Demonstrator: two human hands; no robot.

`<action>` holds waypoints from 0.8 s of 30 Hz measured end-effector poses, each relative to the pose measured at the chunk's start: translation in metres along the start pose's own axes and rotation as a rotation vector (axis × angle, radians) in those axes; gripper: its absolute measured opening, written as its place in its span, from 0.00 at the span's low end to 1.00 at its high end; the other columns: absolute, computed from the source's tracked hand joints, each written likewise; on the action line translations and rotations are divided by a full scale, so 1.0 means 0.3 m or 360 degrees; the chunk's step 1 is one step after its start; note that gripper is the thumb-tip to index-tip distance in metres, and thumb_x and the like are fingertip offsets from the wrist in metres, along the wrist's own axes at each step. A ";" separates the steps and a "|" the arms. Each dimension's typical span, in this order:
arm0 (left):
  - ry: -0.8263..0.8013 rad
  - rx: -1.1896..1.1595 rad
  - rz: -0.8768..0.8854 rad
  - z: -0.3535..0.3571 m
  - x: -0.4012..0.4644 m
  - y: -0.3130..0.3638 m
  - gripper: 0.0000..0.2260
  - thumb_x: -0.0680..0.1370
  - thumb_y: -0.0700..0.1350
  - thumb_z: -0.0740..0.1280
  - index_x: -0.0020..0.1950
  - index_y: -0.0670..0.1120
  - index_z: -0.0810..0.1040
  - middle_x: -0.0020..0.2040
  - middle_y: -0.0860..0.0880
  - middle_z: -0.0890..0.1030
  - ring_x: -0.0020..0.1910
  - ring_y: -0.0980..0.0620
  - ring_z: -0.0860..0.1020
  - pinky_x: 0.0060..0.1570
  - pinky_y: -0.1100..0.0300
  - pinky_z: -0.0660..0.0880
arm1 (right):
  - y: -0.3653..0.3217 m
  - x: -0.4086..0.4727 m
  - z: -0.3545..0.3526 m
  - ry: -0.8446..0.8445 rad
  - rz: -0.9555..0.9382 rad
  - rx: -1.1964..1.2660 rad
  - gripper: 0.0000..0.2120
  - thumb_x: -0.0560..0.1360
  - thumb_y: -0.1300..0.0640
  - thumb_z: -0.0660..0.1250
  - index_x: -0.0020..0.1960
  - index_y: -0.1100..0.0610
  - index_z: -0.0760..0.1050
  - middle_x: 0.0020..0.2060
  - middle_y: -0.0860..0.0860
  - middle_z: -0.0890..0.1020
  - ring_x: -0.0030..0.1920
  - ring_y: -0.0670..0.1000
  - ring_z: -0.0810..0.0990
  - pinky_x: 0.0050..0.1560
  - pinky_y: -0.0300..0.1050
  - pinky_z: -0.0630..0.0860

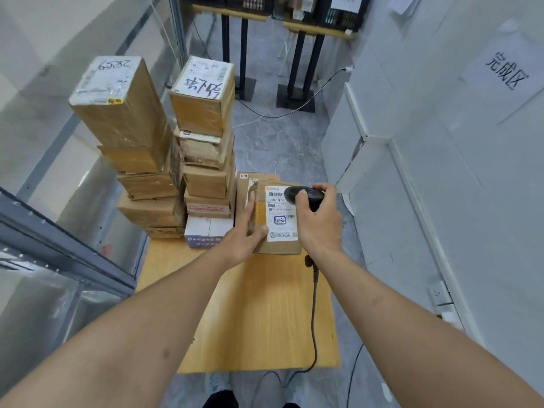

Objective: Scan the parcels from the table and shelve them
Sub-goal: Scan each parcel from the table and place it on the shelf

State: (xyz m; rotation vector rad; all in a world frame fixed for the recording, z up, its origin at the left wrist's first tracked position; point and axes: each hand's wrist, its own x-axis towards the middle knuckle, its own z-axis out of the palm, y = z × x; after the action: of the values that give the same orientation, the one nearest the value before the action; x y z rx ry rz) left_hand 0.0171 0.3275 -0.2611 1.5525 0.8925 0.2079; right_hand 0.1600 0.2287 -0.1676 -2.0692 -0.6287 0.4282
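A flat cardboard parcel point(279, 245) with a white shipping label point(281, 222) lies on the far part of the wooden table point(259, 313). My left hand point(244, 237) holds its left edge, thumb on top and fingers along the side. My right hand point(319, 222) grips a black handheld scanner point(303, 194) just above the label's right side, pointed down at the barcode. The scanner's cable point(314, 313) runs back across the table toward me. Under this parcel, another flat parcel point(259, 178) shows at the far edge.
Two tall stacks of cardboard boxes point(141, 160) point(206, 148) stand on the table's far left. A grey metal shelf frame point(59, 237) is on my left, a white partition point(441, 201) on my right. Black stands point(297, 69) and cables lie on the floor beyond.
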 end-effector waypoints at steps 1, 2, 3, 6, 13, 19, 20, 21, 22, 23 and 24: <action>0.0013 0.0045 0.0006 -0.004 -0.019 0.012 0.37 0.86 0.55 0.64 0.77 0.79 0.37 0.78 0.58 0.68 0.73 0.52 0.71 0.67 0.56 0.70 | -0.011 -0.019 -0.016 0.0007 -0.0006 -0.0008 0.11 0.83 0.45 0.63 0.63 0.47 0.70 0.43 0.38 0.78 0.44 0.38 0.77 0.42 0.34 0.70; 0.0033 0.0089 0.0011 -0.007 -0.039 0.022 0.37 0.86 0.56 0.63 0.76 0.79 0.37 0.76 0.58 0.70 0.71 0.53 0.72 0.68 0.54 0.70 | -0.020 -0.037 -0.031 0.0012 -0.0015 -0.0014 0.11 0.83 0.45 0.63 0.63 0.47 0.69 0.43 0.38 0.78 0.44 0.38 0.77 0.43 0.36 0.71; 0.0053 0.0124 0.0015 -0.008 -0.062 0.032 0.37 0.86 0.56 0.63 0.76 0.79 0.36 0.75 0.58 0.71 0.70 0.53 0.72 0.71 0.51 0.70 | -0.027 -0.054 -0.047 0.0012 -0.0027 -0.0016 0.11 0.83 0.45 0.63 0.63 0.47 0.69 0.43 0.38 0.78 0.44 0.39 0.77 0.44 0.39 0.72; 0.0098 0.0179 0.0048 0.001 -0.128 0.051 0.37 0.85 0.59 0.63 0.72 0.83 0.35 0.76 0.56 0.72 0.73 0.49 0.73 0.75 0.42 0.68 | -0.035 -0.100 -0.096 -0.0002 -0.0071 0.0003 0.11 0.82 0.43 0.62 0.62 0.45 0.69 0.46 0.41 0.80 0.46 0.45 0.81 0.45 0.45 0.75; 0.0293 0.0053 0.0158 0.103 -0.309 0.060 0.38 0.82 0.61 0.65 0.71 0.85 0.37 0.81 0.55 0.66 0.79 0.47 0.66 0.78 0.39 0.65 | -0.032 -0.223 -0.240 -0.0177 -0.0241 0.0135 0.14 0.77 0.38 0.61 0.59 0.43 0.70 0.48 0.42 0.81 0.47 0.52 0.85 0.53 0.58 0.82; 0.0562 0.0060 0.0116 0.225 -0.553 0.059 0.39 0.76 0.69 0.65 0.71 0.84 0.37 0.81 0.55 0.67 0.78 0.44 0.68 0.75 0.40 0.67 | -0.016 -0.375 -0.388 -0.0412 -0.0448 0.0217 0.09 0.80 0.43 0.63 0.58 0.45 0.71 0.45 0.45 0.83 0.45 0.51 0.84 0.50 0.57 0.83; 0.0628 0.0086 0.0093 0.244 -0.601 0.062 0.38 0.78 0.67 0.64 0.71 0.84 0.36 0.80 0.54 0.68 0.77 0.42 0.70 0.75 0.40 0.68 | -0.017 -0.405 -0.405 -0.0458 -0.0481 0.0222 0.09 0.80 0.42 0.62 0.58 0.44 0.70 0.45 0.45 0.83 0.45 0.51 0.84 0.50 0.58 0.83; 0.0697 0.0122 0.0063 0.260 -0.652 0.064 0.37 0.81 0.65 0.64 0.71 0.84 0.35 0.79 0.53 0.69 0.75 0.41 0.72 0.74 0.40 0.68 | -0.021 -0.437 -0.419 -0.0505 -0.0509 0.0221 0.10 0.79 0.40 0.62 0.58 0.43 0.70 0.45 0.45 0.83 0.45 0.52 0.85 0.50 0.59 0.83; 0.0774 0.0146 0.0051 0.275 -0.708 0.070 0.36 0.83 0.63 0.63 0.70 0.84 0.34 0.79 0.52 0.70 0.74 0.41 0.73 0.73 0.40 0.69 | -0.025 -0.471 -0.429 -0.0552 -0.0542 0.0227 0.12 0.77 0.38 0.61 0.58 0.41 0.69 0.46 0.45 0.83 0.46 0.53 0.85 0.50 0.60 0.83; 0.0850 0.0156 0.0038 0.286 -0.763 0.073 0.36 0.85 0.61 0.62 0.70 0.84 0.33 0.79 0.52 0.70 0.74 0.42 0.73 0.73 0.40 0.69 | -0.029 -0.503 -0.434 -0.0598 -0.0574 0.0236 0.14 0.75 0.36 0.60 0.57 0.40 0.69 0.48 0.45 0.82 0.47 0.53 0.85 0.50 0.61 0.83; 0.0915 0.0161 0.0034 0.295 -0.820 0.080 0.36 0.85 0.61 0.61 0.71 0.83 0.33 0.80 0.52 0.69 0.74 0.42 0.72 0.73 0.41 0.69 | -0.033 -0.536 -0.435 -0.0641 -0.0607 0.0246 0.14 0.74 0.35 0.60 0.57 0.38 0.69 0.49 0.45 0.82 0.48 0.54 0.85 0.51 0.61 0.83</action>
State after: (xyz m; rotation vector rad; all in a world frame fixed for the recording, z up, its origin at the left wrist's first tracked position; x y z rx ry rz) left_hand -0.0875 0.1046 -0.1697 1.6227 1.3475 0.6558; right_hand 0.0948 0.0523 -0.0802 -1.6755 -1.1668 0.6519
